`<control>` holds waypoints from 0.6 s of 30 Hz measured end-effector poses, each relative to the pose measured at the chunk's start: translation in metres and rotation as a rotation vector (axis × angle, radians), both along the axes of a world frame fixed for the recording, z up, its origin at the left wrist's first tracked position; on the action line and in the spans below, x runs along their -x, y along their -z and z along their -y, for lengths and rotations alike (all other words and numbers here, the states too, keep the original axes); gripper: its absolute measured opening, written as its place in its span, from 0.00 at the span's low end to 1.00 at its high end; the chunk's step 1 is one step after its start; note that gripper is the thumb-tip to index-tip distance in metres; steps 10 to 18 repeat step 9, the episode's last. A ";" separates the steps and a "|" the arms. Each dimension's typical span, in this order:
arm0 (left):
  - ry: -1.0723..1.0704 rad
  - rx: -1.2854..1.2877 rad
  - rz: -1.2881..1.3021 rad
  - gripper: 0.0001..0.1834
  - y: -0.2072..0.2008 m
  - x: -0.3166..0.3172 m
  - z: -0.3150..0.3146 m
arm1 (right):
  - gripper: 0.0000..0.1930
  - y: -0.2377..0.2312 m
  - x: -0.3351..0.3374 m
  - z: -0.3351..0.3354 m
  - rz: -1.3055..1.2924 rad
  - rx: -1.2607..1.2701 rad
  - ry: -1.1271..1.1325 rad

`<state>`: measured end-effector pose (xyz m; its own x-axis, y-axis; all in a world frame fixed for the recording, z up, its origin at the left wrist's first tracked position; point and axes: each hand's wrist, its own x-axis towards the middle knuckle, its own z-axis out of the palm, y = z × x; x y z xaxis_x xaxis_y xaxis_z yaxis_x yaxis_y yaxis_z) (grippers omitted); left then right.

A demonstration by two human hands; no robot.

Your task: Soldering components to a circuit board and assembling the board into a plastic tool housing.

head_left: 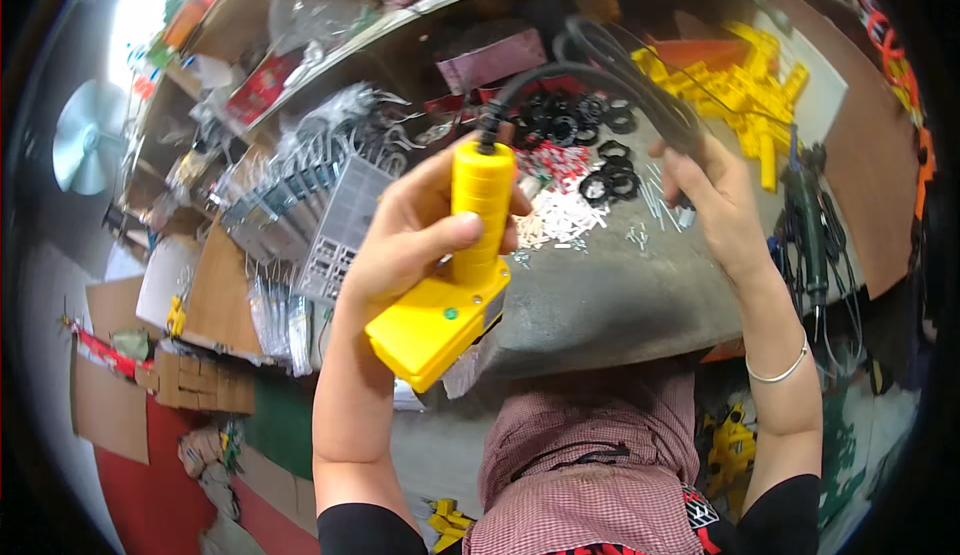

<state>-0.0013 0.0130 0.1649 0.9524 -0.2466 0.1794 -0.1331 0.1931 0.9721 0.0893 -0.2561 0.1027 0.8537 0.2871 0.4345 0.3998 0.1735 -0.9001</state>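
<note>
My left hand (410,230) is wrapped round the ribbed round handle of a yellow corded hand tool (480,210), thumb across its front. The tool's boxy yellow head points down and to the left, bearing a small green dot and screws. From the handle's top a black cable (535,75) rises and arcs over to the right. My right hand (715,195) is closed on that cable, where it looks doubled into loops and is slightly blurred. Both hands are raised above the grey workbench (620,300), apart from each other.
Black rings (575,120), small white pieces (570,217), red-and-white bits (553,162) and thin metal rods (655,200) lie on the bench. Yellow plastic housings (740,85) are heaped at back right. A dark green power screwdriver (808,220) hangs right; a compartment box (345,220) stands left.
</note>
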 end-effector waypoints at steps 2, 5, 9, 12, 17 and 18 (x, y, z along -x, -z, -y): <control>-0.031 -0.082 0.020 0.36 0.000 0.007 0.001 | 0.13 0.010 -0.004 0.004 -0.002 0.013 -0.015; -0.016 -0.156 0.020 0.35 0.002 0.006 -0.007 | 0.13 0.014 0.003 -0.001 -0.061 0.013 0.012; -0.125 -0.199 -0.103 0.35 0.008 -0.006 -0.006 | 0.14 0.011 0.003 -0.002 -0.173 0.123 -0.018; -0.125 -0.199 -0.103 0.35 0.008 -0.006 -0.006 | 0.14 0.011 0.003 -0.002 -0.173 0.123 -0.018; -0.125 -0.199 -0.103 0.35 0.008 -0.006 -0.006 | 0.14 0.011 0.003 -0.002 -0.173 0.123 -0.018; -0.125 -0.199 -0.103 0.35 0.008 -0.006 -0.006 | 0.14 0.011 0.003 -0.002 -0.173 0.123 -0.018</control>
